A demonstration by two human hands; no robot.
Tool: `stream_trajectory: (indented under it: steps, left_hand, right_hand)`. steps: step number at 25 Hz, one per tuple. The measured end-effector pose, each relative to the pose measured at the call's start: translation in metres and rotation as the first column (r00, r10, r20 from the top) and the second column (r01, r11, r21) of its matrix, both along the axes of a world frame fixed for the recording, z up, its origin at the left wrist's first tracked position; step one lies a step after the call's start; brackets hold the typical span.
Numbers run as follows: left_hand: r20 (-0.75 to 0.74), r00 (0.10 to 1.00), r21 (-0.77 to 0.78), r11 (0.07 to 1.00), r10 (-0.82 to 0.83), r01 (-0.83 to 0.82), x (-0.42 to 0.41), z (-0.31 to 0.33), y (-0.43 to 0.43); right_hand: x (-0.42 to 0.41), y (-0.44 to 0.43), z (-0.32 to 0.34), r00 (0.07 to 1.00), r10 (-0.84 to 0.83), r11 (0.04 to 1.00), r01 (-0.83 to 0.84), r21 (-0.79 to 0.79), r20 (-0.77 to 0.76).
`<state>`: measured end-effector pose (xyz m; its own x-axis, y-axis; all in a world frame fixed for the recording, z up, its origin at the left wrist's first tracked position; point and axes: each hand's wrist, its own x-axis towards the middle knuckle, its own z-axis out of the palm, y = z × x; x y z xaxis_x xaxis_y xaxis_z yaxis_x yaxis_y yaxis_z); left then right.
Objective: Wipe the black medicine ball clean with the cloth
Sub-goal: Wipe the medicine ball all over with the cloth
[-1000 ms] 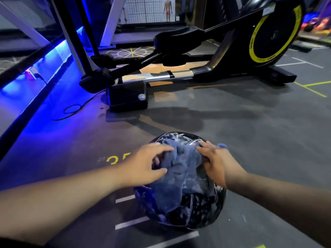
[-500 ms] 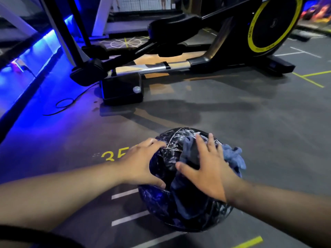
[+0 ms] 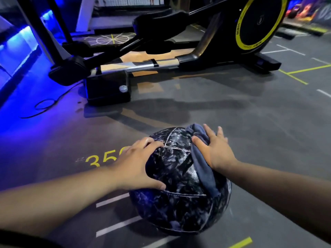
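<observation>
On the grey gym floor [image 3: 250, 131] sits the round black marbled medicine ball [image 3: 179, 185]. My left hand [image 3: 136, 163], fingers spread, braces its side, I judge against rolling, while my right hand [image 3: 216, 151] presses the blue-grey cloth [image 3: 204, 172] flat-fingered onto its upper right.

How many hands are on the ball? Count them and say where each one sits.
2. The left hand rests bare on the upper left of the ball; the right hand presses the cloth against its upper right.
</observation>
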<state>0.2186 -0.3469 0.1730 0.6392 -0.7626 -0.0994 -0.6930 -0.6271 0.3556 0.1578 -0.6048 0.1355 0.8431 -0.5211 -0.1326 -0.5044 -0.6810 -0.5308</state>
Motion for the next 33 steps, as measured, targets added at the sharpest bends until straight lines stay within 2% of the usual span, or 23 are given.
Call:
stream_trajectory:
  steps: [1,3,4,5,6,7,8,9,10,11,14,15,16,17,19,20,22,23,24,25,27,30,33]
  left_hand:
    - [0.005,1.000,-0.002,1.000,0.000,0.000,0.000,-0.001,-0.001]
    - [0.019,1.000,-0.007,1.000,0.008,-0.008,-0.001,-0.001,-0.003]
    - [0.032,0.999,-0.013,1.000,0.019,-0.019,-0.001,0.001,-0.004]
    - [0.038,0.999,-0.026,0.999,0.030,-0.029,0.000,-0.001,-0.004]
    - [0.057,0.998,-0.049,0.999,0.022,-0.019,0.000,-0.002,-0.004]
    - [0.086,0.996,-0.067,0.998,0.008,-0.002,0.002,-0.006,-0.004]
    - [0.123,0.992,-0.062,0.998,-0.002,0.009,0.002,-0.007,-0.005]
    - [0.140,0.990,-0.046,0.999,-0.008,0.015,0.005,-0.006,-0.004]
    - [0.134,0.991,-0.025,0.999,-0.019,0.022,0.007,-0.004,-0.002]
    - [0.106,0.994,0.002,1.000,-0.029,0.029,0.009,-0.002,0.000]
    - [0.005,0.999,0.036,0.998,-0.051,0.051,0.006,0.008,0.002]
    - [-0.009,0.998,0.032,0.998,-0.054,0.054,0.002,0.009,0.000]
    - [-0.005,0.999,0.023,0.998,-0.053,0.053,-0.001,0.009,-0.002]
    - [-0.001,0.999,0.019,0.999,-0.041,0.041,-0.001,0.007,-0.004]
    - [0.010,1.000,0.028,1.000,-0.013,0.013,-0.002,0.005,-0.005]
    - [0.021,1.000,0.026,1.000,0.005,-0.006,-0.002,0.003,-0.004]
    - [0.065,0.998,-0.010,1.000,0.010,-0.009,0.003,0.000,-0.001]
    - [0.077,0.997,-0.022,1.000,0.014,-0.012,0.005,-0.001,0.002]
    - [0.080,0.997,-0.010,1.000,0.007,-0.007,0.008,0.000,0.005]
    - [0.067,0.998,0.002,1.000,-0.019,0.019,0.013,0.000,0.004]
    - [0.007,0.999,-0.001,0.999,-0.038,0.038,0.017,0.004,0.001]
    - [-0.012,0.999,0.038,0.999,-0.037,0.037,0.010,0.007,-0.005]
    - [-0.017,0.999,-0.026,0.999,-0.041,0.040,0.005,0.004,-0.010]
  right_hand:
    - [-0.001,0.008,0.000,0.998,-0.067,0.997,0.068,0.023,-0.016]
    - [-0.011,0.025,0.009,0.998,-0.001,0.998,0.005,-0.068,0.062]
    - [-0.020,0.035,0.011,0.983,0.134,0.983,-0.116,-0.144,0.123]
    - [-0.030,0.047,0.013,0.927,0.337,0.920,-0.288,-0.265,0.164]
    - [-0.039,0.061,0.014,0.817,0.554,0.791,-0.456,-0.408,0.161]
    - [-0.049,0.073,0.010,0.666,0.737,0.606,-0.575,-0.549,0.117]
    - [-0.052,0.077,0.005,0.530,0.845,0.457,-0.652,-0.605,0.067]
    - [-0.049,0.072,0.007,0.442,0.895,0.384,-0.708,-0.593,0.053]
    - [-0.041,0.061,0.011,0.419,0.905,0.389,-0.741,-0.547,0.077]
    - [-0.029,0.047,0.008,0.462,0.880,0.450,-0.739,-0.501,0.108]
    - [0.000,-0.001,0.005,0.814,0.551,0.824,-0.495,-0.275,0.184]
    - [0.006,-0.012,0.005,0.896,0.410,0.910,-0.387,-0.149,0.172]
    - [0.009,-0.014,0.007,0.935,0.319,0.948,-0.314,-0.052,0.155]
    - [0.009,-0.008,0.008,0.941,0.299,0.954,-0.296,-0.039,0.157]
    - [0.000,0.021,0.019,0.888,0.420,0.899,-0.377,-0.224,0.188]
    - [-0.009,0.038,0.025,0.815,0.539,0.825,-0.460,-0.329,0.211]
    - [-0.031,0.073,0.024,0.593,0.785,0.588,-0.624,-0.515,0.178]
    - [-0.039,0.089,0.020,0.482,0.869,0.458,-0.704,-0.544,0.108]
    - [-0.041,0.097,0.017,0.417,0.908,0.375,-0.747,-0.549,0.052]
    - [-0.036,0.093,0.018,0.391,0.919,0.351,-0.771,-0.532,0.040]
    - [-0.018,0.071,0.025,0.447,0.887,0.439,-0.740,-0.509,0.116]
    - [0.001,0.029,0.030,0.687,0.671,0.728,-0.540,-0.423,0.279]
    - [0.017,0.012,0.029,0.872,0.434,0.899,-0.403,-0.171,0.227]
